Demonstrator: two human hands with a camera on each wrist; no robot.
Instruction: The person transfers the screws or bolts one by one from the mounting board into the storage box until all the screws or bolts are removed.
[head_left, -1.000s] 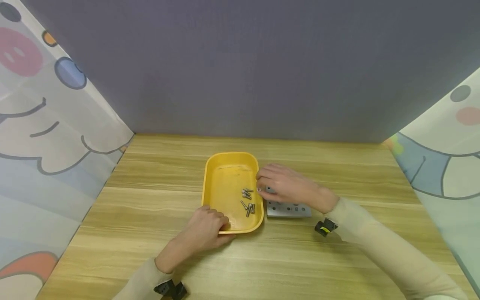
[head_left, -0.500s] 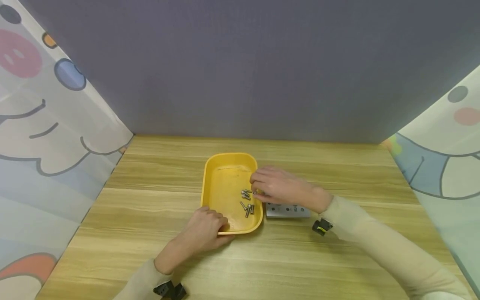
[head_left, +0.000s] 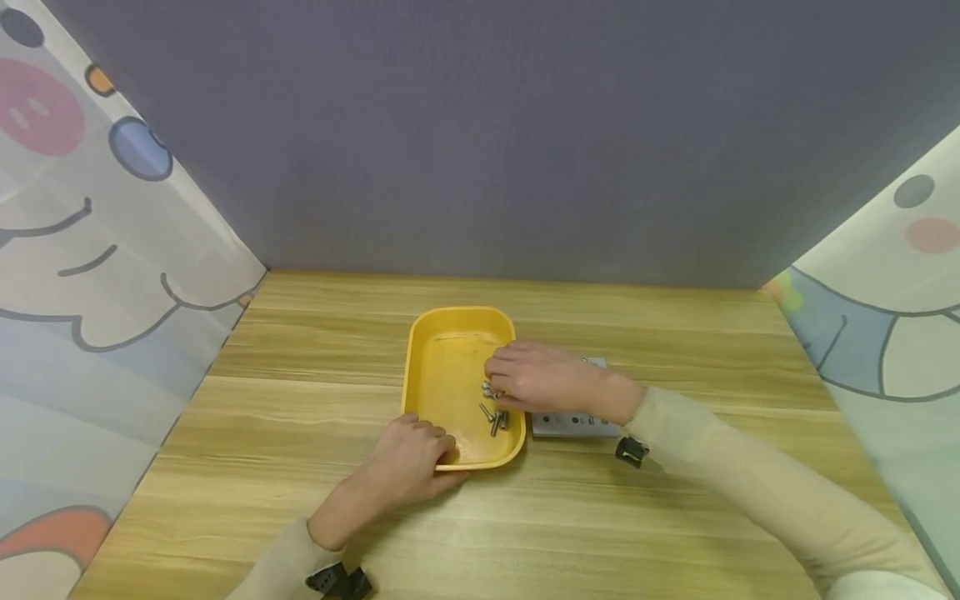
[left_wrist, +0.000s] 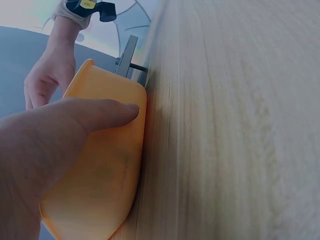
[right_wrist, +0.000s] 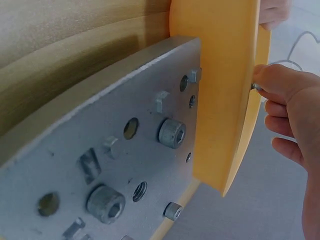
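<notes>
A yellow tray [head_left: 450,358] lies on the table with several metal screws [head_left: 495,418] at its right side. My left hand [head_left: 408,458] grips its near left corner, fingers over the rim; in the left wrist view the thumb [left_wrist: 112,112] presses on the outer wall. Over the tray's right part, my right hand [head_left: 540,379] pinches a small metal screw [right_wrist: 255,87], mostly hidden by the fingertips. Beside the tray is a grey metal plate [head_left: 573,425], partly under my right forearm. Its holes and several socket-head screws [right_wrist: 172,133] show in the right wrist view.
The wooden table [head_left: 300,350] extends around the tray and plate. A dark grey panel [head_left: 480,142] stands along the back edge. Printed cartoon curtains [head_left: 97,275] hang at both sides.
My right hand has moved left from above the plate, across the tray's right rim, with the pinched screw. My left hand keeps its grip on the tray.
</notes>
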